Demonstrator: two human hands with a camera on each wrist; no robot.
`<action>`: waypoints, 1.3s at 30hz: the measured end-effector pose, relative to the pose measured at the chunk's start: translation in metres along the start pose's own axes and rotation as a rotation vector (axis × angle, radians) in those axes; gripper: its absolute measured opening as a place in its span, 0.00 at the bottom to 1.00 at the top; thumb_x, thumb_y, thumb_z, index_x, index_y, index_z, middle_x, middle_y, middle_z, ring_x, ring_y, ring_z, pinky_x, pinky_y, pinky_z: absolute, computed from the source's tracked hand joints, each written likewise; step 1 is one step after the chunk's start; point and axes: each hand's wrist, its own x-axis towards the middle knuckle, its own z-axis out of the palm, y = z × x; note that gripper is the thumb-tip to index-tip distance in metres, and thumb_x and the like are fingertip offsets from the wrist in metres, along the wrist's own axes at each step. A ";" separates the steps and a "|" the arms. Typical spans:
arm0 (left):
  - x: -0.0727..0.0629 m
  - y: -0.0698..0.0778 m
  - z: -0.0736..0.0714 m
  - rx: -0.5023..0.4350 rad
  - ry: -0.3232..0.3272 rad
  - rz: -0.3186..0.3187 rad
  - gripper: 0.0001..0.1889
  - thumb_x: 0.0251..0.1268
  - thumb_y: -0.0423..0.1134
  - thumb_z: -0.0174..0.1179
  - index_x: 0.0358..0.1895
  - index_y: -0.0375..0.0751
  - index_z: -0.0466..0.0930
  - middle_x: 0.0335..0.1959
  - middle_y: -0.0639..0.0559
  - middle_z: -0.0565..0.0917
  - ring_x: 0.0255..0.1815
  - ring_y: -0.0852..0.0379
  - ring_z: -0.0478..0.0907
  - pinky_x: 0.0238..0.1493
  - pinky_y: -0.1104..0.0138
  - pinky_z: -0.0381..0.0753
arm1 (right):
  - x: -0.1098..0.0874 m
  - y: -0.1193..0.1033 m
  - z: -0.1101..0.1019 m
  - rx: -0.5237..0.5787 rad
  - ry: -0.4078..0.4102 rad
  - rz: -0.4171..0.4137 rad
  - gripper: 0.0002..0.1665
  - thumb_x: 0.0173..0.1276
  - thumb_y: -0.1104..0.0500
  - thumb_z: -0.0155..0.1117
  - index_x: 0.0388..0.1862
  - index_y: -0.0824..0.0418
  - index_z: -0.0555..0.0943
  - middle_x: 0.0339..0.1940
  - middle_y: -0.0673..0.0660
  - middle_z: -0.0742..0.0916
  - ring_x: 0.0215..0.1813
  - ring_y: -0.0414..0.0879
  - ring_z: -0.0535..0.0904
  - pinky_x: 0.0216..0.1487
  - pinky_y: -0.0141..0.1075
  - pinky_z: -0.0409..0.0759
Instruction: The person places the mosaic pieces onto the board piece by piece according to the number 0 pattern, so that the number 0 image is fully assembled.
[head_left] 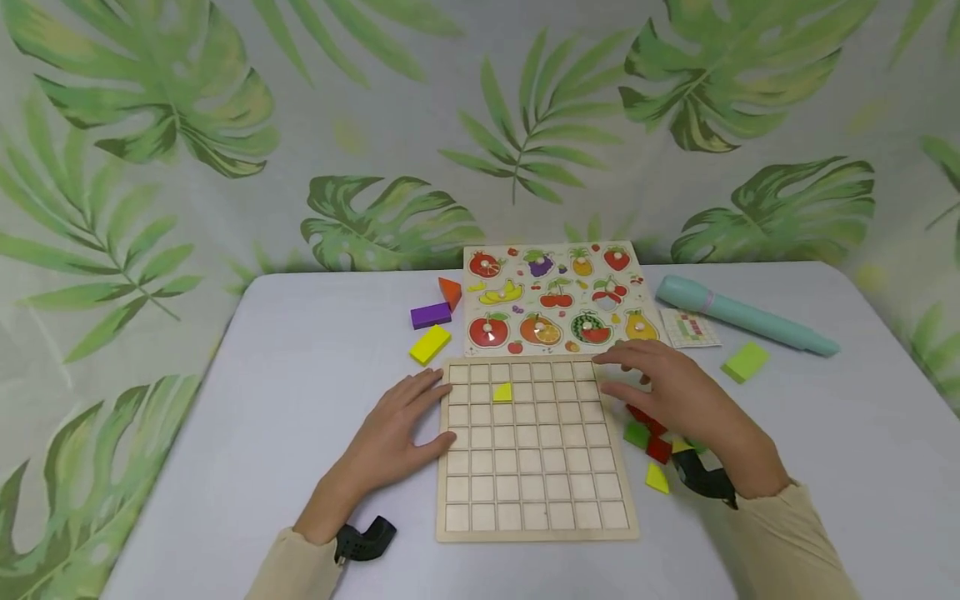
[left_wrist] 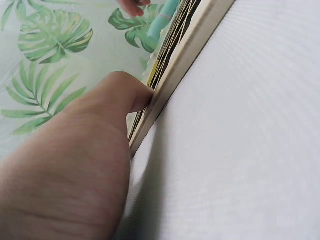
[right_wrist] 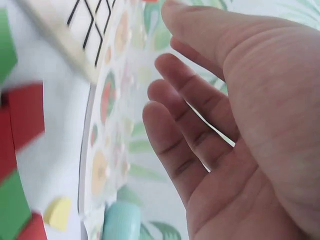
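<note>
A square wooden grid board (head_left: 536, 481) lies on the table, with one yellow quarter-round piece (head_left: 502, 392) in a cell of its second row from the far side. My left hand (head_left: 393, 429) rests at the board's left edge. In the left wrist view, its thumb (left_wrist: 135, 92) touches the rim. Over by the far right corner is my right hand (head_left: 671, 387), its fingers loosely bent and its palm bare in the right wrist view. Partly under that hand lie red blocks (head_left: 659, 450), a green block (head_left: 636, 434) and a yellow piece (head_left: 657, 478).
Behind the grid stands a fruit puzzle board (head_left: 525, 312). A purple block (head_left: 431, 316), an orange piece (head_left: 450, 292) and a yellow block (head_left: 430, 345) lie to its left. On the right are a small pattern card (head_left: 688, 328), a teal tube-shaped object (head_left: 750, 317) and a lime-green block (head_left: 746, 362).
</note>
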 end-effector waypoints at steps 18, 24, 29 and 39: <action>0.003 -0.002 -0.002 0.010 0.017 0.042 0.34 0.66 0.53 0.68 0.73 0.45 0.74 0.79 0.48 0.68 0.80 0.46 0.62 0.82 0.48 0.58 | -0.027 0.052 -0.029 0.011 -0.072 0.135 0.24 0.67 0.55 0.75 0.60 0.57 0.84 0.55 0.58 0.87 0.52 0.53 0.79 0.43 0.38 0.85; 0.002 -0.002 -0.002 0.002 0.015 0.030 0.34 0.66 0.53 0.68 0.73 0.45 0.74 0.79 0.48 0.67 0.81 0.46 0.62 0.82 0.49 0.57 | -0.035 0.072 -0.030 0.004 -0.108 0.165 0.19 0.66 0.56 0.76 0.55 0.57 0.87 0.51 0.54 0.88 0.50 0.50 0.79 0.41 0.32 0.83; 0.001 -0.001 -0.002 -0.005 0.015 0.031 0.35 0.65 0.53 0.69 0.73 0.44 0.74 0.79 0.48 0.67 0.81 0.46 0.62 0.83 0.49 0.56 | -0.042 0.086 -0.028 0.008 -0.142 0.194 0.20 0.63 0.57 0.77 0.55 0.57 0.87 0.46 0.52 0.87 0.47 0.48 0.79 0.38 0.31 0.82; 0.002 -0.002 0.000 0.003 0.015 0.029 0.35 0.65 0.52 0.70 0.73 0.44 0.75 0.79 0.48 0.68 0.80 0.46 0.62 0.82 0.48 0.58 | -0.043 0.095 -0.021 0.034 -0.167 0.229 0.19 0.63 0.58 0.78 0.53 0.56 0.87 0.47 0.53 0.86 0.49 0.50 0.77 0.43 0.32 0.82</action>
